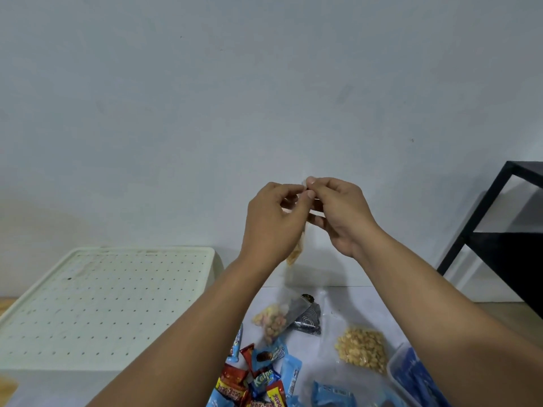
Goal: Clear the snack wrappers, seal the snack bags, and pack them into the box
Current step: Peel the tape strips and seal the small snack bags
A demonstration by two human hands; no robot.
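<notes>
The clear snack bag (294, 254) hangs in mid-air before the wall, above the table (346, 306). Your left hand (273, 218) and right hand (338, 212) pinch its top edge together. Sealed bags and wrapped snacks (255, 377) lie below.

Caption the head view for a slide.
Both hands, left hand and right hand, pinch a clear snack bag's top above scattered wrappers.

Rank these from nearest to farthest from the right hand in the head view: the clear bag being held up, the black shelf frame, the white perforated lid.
1. The clear bag, pinched at its top by the right hand and left hand, hanging below them.
2. The black shelf frame, off to the right against the wall.
3. The white perforated lid, low on the left.
</notes>
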